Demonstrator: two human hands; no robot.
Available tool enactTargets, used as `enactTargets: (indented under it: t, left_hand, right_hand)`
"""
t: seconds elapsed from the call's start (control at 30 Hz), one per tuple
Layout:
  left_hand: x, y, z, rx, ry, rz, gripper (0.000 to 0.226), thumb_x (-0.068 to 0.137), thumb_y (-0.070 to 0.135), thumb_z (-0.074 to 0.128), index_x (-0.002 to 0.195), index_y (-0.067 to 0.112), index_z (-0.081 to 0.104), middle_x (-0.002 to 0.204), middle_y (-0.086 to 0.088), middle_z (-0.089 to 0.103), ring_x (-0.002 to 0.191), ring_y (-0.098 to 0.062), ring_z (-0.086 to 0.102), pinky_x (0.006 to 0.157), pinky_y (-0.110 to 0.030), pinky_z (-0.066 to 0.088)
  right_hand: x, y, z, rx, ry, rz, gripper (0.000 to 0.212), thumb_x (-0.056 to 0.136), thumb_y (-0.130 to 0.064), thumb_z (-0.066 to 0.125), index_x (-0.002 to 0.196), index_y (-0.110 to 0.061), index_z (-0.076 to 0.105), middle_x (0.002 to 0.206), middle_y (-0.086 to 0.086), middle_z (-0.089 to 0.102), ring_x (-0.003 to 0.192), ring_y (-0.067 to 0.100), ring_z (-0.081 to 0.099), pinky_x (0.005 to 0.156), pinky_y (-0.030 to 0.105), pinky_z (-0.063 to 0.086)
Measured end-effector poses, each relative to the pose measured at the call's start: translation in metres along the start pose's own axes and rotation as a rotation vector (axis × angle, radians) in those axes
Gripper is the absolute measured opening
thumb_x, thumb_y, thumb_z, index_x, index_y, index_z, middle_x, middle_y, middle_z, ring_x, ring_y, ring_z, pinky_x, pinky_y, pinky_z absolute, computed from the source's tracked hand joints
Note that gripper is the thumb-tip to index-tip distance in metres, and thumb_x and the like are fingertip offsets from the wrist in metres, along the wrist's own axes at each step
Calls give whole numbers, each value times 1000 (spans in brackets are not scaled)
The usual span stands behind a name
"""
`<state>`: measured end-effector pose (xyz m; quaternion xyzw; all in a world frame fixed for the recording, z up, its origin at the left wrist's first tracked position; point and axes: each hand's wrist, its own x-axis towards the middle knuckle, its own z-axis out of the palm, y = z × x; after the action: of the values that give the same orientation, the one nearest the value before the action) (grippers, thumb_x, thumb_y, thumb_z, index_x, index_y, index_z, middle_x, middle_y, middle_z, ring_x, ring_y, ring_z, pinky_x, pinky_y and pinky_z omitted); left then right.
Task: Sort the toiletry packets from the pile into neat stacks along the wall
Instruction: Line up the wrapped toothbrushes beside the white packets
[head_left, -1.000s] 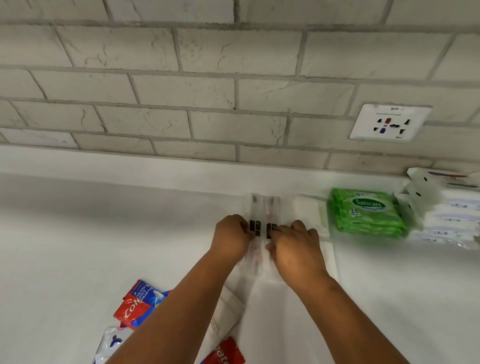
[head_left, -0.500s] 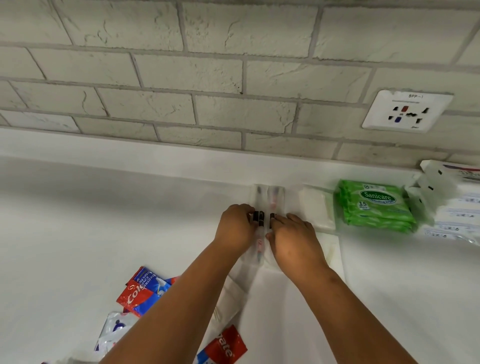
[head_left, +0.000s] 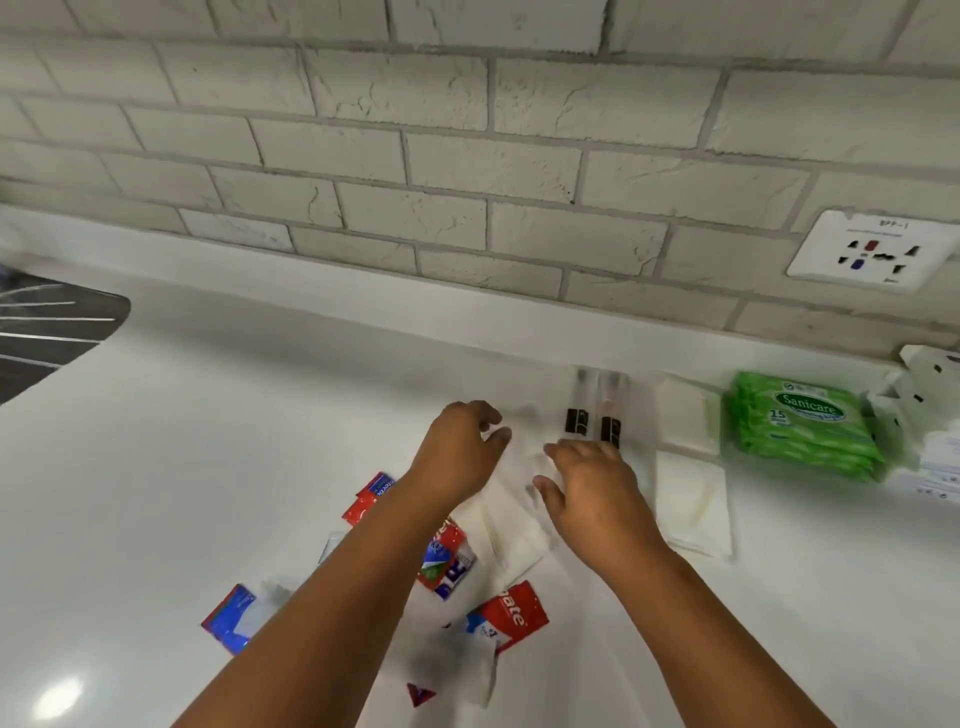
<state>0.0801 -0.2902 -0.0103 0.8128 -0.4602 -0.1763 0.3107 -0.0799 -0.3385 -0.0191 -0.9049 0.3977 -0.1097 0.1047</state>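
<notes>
My left hand (head_left: 460, 449) loosely curled, empty | right hand (head_left: 597, 488) relaxed, empty | clear toothbrush packets (head_left: 597, 410) by wall | red-blue toothpaste sachets (head_left: 511, 613) piled near me | probably light, slippery film; pinch edges.

Start from the green wipes pack (head_left: 802, 423): you can read "Sanicare" and "15" on it. Above it, the wall socket (head_left: 868, 250) is marked "BPP-1". Well left of the pack, a red sachet (head_left: 511, 613) shows the letters "gate".
</notes>
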Motion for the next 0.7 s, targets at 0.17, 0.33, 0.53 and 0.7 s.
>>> enactTargets:
  t: [0.17, 0.33, 0.53, 0.7]
  left_hand:
    - [-50, -36, -39, 16, -16, -72, 20, 93, 29, 58, 108, 19, 67, 112, 3, 67, 87, -8, 56, 74, -19, 39]
    - [-99, -68, -67, 25, -3, -164, 18, 93, 27, 58, 104, 18, 68, 106, 1, 68, 83, -10, 59, 62, -20, 42]
    - [-135, -85, -73, -24, 54, -268, 16, 93, 31, 59, 103, 21, 65, 106, 3, 66, 90, -11, 64, 73, -27, 54]
    - [-155, -85, -67, -49, 319, -260, 23, 94, 30, 56, 114, 21, 64, 113, 5, 62, 95, -9, 57, 71, -20, 44]
  right_hand:
    - [-30, -50, 7, 102, -117, -84, 44, 96, -46, 45, 135, -27, 51, 137, -7, 52, 127, 15, 40, 105, 30, 38]
    - [-61, -91, 20, 181, -244, -244, 33, 87, -49, 57, 111, -28, 65, 112, -7, 61, 108, 15, 45, 86, 27, 43]
    - [-82, -111, 27, 144, -329, -284, 36, 81, -53, 64, 105, -27, 63, 111, -6, 60, 106, 12, 47, 79, 24, 42]
    - [-91, -116, 29, 203, -382, -176, 22, 80, -46, 70, 86, -29, 57, 101, -3, 64, 95, 11, 58, 76, 25, 52]
